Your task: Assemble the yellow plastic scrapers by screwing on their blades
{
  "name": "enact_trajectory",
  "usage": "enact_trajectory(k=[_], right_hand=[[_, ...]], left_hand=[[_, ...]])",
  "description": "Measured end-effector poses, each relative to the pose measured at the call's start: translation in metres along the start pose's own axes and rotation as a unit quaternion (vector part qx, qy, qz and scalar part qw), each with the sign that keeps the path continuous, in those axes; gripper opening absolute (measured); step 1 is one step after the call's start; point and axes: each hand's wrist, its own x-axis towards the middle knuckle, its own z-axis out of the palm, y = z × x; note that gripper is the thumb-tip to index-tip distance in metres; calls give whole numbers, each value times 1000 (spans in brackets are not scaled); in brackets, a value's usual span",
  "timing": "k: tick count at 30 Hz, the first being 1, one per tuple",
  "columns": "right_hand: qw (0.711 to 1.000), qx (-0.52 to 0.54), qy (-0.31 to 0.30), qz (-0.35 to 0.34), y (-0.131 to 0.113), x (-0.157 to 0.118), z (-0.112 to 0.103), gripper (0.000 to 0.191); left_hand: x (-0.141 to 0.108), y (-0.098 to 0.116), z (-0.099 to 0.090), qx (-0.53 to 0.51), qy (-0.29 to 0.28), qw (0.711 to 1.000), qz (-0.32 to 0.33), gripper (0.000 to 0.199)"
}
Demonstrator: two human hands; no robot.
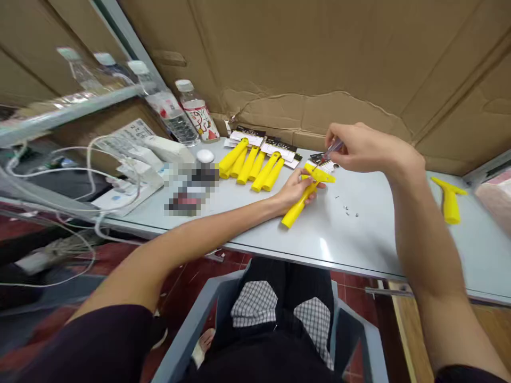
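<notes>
Head view. Nearest the camera, dark trousers and a checked cloth are seen on a grey chair, cut off by the lower edge.

Left hand: closed around a yellow scraper that is held down on the grey table. The upper part of the scraper's handle is covered by the fingers. Its long axis is laid diagonally, the handle end pointed toward the near left and the crossbar head toward the far right.

Right hand: pinched shut on a thin screwdriver, whose tip is directed down and left at the scraper head. Most of the tool's shaft is hidden inside the fingers.

Small screws: scattered on the table just right of the scraper; too small to be counted.

Row of yellow handles: laid side by side beyond the left hand, against labelled cards.

Second scraper: set well apart at the far right.

Water bottles: stood at the far left, near a tangle of white cables. One patch of the table beside them is pixelated and cannot be read. Cardboard is stood behind everything.
</notes>
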Motion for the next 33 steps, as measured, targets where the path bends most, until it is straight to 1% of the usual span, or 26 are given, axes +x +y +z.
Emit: enact_trajectory(k=[3,5,10,12,15,18,19,21,24,26,28,30,33], right_hand=[[1000,-2,3,-6,3,2,0,16],[1000,-8,9,5,5,4,0,16],[999,-27,10,39,5,4,1,31],[999,-17,3,35,4,3,1,31],[1000,8,-3,8,2,1,0,32],[1000,3,14,-5,0,1,0,24],[1000,-4,21,3,-1,1,0,24],[999,-22,28,33,-2,2,-1,30],[997,-42,19,64,-2,2,-1,41],[997,-44,6,58,-1,2,-2,41],[998,-33,-3,45,1,1,-2,34],[999,-15,-5,30,1,0,-1,26],[1000,12,2,-9,0,1,-1,24]], left_hand=[[0,0,1,-2,4,1000,-3,17],[0,1,2,-1,7,1000,-4,17],[-4,5,5,3,18,1000,-6,15],[-5,5,5,3,21,1000,-5,15],[-5,3,4,-2,15,1000,-1,16],[-4,1,2,-10,7,1000,5,16],[-4,1,1,-13,4,1000,5,16],[-4,1,1,-13,4,1000,4,17],[-4,1,0,-13,7,1000,-2,16],[-4,2,0,-18,5,1000,-2,16],[-4,2,0,-21,1,1000,-1,17],[-5,2,0,-19,-2,1000,-1,17],[-5,2,1,-14,1,1000,0,17]])
